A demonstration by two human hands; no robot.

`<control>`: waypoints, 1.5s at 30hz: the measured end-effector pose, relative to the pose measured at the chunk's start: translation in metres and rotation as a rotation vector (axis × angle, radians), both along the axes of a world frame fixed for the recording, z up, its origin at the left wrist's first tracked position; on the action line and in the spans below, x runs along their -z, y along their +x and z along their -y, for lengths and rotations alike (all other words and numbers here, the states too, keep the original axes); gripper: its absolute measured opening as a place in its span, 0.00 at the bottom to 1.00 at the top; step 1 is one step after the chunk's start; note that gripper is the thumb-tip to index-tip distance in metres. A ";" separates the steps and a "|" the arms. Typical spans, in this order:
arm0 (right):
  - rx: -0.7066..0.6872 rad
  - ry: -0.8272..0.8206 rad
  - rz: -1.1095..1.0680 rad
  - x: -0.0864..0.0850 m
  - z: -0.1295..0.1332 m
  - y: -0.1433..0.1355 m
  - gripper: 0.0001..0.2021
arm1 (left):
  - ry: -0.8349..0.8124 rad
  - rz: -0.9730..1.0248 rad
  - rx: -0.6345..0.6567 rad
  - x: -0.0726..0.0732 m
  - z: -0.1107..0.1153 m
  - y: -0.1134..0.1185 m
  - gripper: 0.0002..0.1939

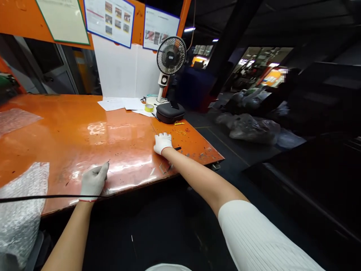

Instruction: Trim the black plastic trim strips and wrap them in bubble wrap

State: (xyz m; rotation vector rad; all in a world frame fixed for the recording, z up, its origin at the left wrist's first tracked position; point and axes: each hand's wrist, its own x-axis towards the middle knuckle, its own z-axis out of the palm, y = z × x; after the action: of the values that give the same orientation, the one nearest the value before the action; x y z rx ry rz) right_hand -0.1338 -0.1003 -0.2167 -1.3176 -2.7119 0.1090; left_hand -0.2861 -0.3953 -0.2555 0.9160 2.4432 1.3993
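My left hand (93,181), in a white glove with a red cuff edge, is held near the front edge of the orange table. Its fingers are curled with the thumb pressed against them, and a tiny dark tip pokes out at the thumb. A long thin black strip (42,197) runs from the left edge of the view across that wrist. Farther forward, my right hand (163,143), gloved alike, rests on the tabletop with its fingers curled under; what they hold, if anything, is hidden. Just beside it lies a small black object (177,148), partly behind the wrist.
Bubble wrap (24,192) hangs over the left front of the orange table (67,116). Small metal bits and rubber bands (181,132) lie at right. At the back stand a fan (171,56), a black case (170,113), yellow tape (149,108) and papers (118,103).
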 end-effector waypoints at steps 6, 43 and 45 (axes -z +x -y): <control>0.157 -0.101 -0.228 0.002 -0.077 0.056 0.12 | -0.037 -0.052 0.000 0.006 0.000 -0.002 0.32; 0.057 0.078 -0.159 0.091 -0.063 0.098 0.26 | -0.760 -0.329 -0.163 -0.008 -0.028 -0.116 0.29; 0.071 0.053 -0.135 0.090 -0.060 0.096 0.26 | -0.769 -0.327 -0.199 -0.007 -0.029 -0.123 0.29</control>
State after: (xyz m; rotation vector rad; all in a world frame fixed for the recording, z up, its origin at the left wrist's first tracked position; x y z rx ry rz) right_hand -0.0376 -0.0399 -0.3066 -1.3391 -2.5355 0.1143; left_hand -0.4093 -0.3658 -0.2488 0.7487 2.9966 0.2524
